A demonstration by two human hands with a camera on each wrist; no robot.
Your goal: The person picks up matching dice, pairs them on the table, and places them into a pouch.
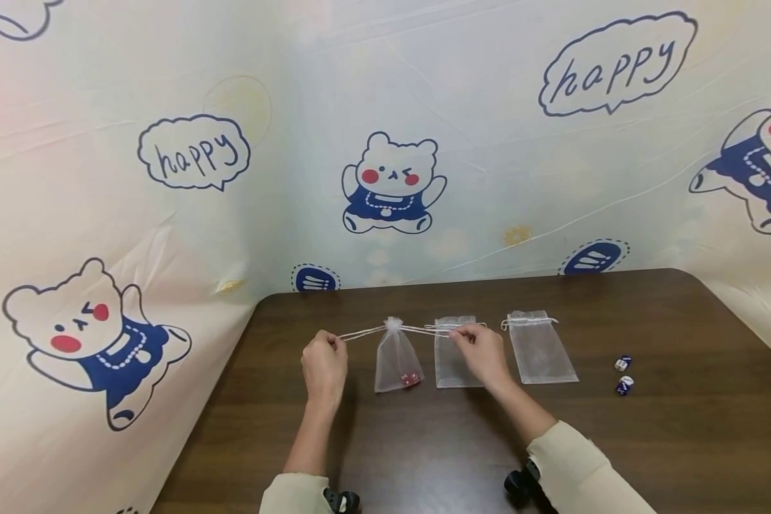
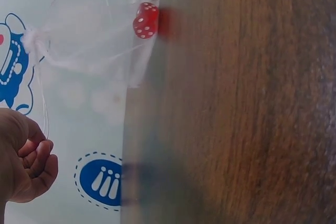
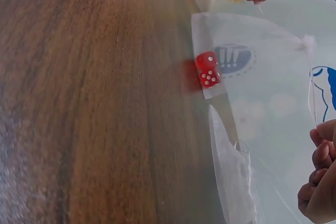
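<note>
A: Cream sleeves (image 1: 298, 494) are seen nearest in the head view; where are the hands?

B: The left hand (image 1: 325, 364) is held left of the gathered bag (image 1: 392, 360), the right hand (image 1: 482, 350) right of it. White cords (image 1: 363, 333) from its neck are pinched by both, fingertips together.

A: And around that bag?

B: Two other sheer bags (image 1: 542, 350) are laid to its right on the brown table (image 1: 424, 457), the nearer partly covered by the right hand. Two blue dice (image 1: 625, 385) are placed farther right.

A: From the left wrist?

B: Two red dice (image 2: 146, 27) are contained at the gathered bag's bottom.

A: From the right wrist?

B: The left hand is seen beyond that bag.
</note>
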